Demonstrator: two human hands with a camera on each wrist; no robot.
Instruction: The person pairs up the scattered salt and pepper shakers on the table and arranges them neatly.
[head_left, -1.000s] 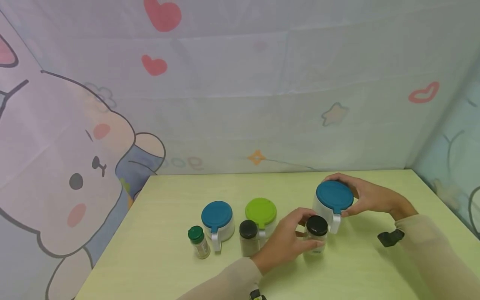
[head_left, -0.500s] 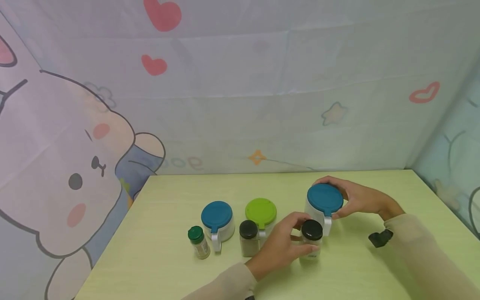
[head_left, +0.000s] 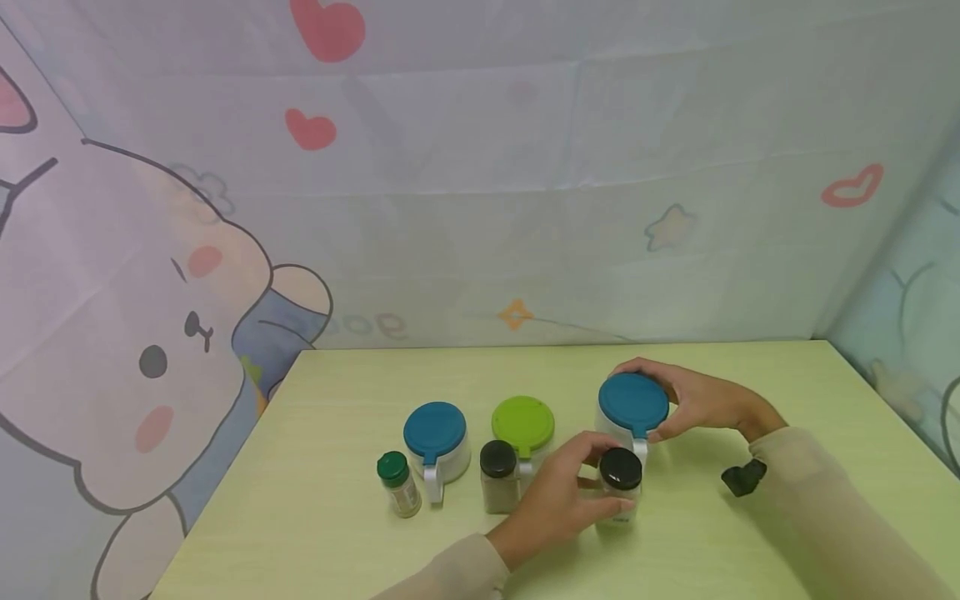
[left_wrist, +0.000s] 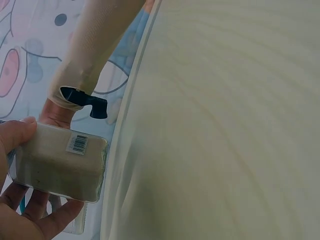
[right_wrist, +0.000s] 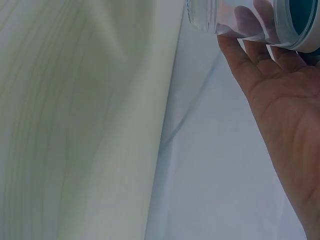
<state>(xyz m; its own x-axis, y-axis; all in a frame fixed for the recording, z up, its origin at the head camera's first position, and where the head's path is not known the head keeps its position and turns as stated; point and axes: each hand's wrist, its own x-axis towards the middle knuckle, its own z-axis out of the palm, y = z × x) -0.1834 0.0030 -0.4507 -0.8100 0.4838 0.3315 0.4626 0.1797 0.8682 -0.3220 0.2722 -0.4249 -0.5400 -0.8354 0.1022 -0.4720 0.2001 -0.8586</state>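
My left hand (head_left: pixel 551 500) grips a small squarish spice jar (head_left: pixel 621 473) with a black lid, thumb on the near side and fingers round the far side. A barcode sticker shows on that spice jar (left_wrist: pixel 60 165) in the left wrist view. Just behind it, my right hand (head_left: pixel 705 402) holds a larger seasoning jar (head_left: pixel 632 402) with a blue lid and a pale handle pointing toward me. From the right wrist, this seasoning jar (right_wrist: pixel 200 12) has a clear body, with fingers wrapped round it.
To the left stand a green-capped shaker (head_left: pixel 397 483), another blue-lidded jar (head_left: pixel 435 433), a lime-lidded jar (head_left: pixel 522 422) and a second black-lidded spice jar (head_left: pixel 498 475). All are on the pale yellow table (head_left: pixel 300 533). A printed cloth (head_left: pixel 480 167) hangs behind the table.
Both hands have moved left and slightly toward me, carrying the black-lidded spice jar and the blue-lidded seasoning jar. The other jars have stayed in place.
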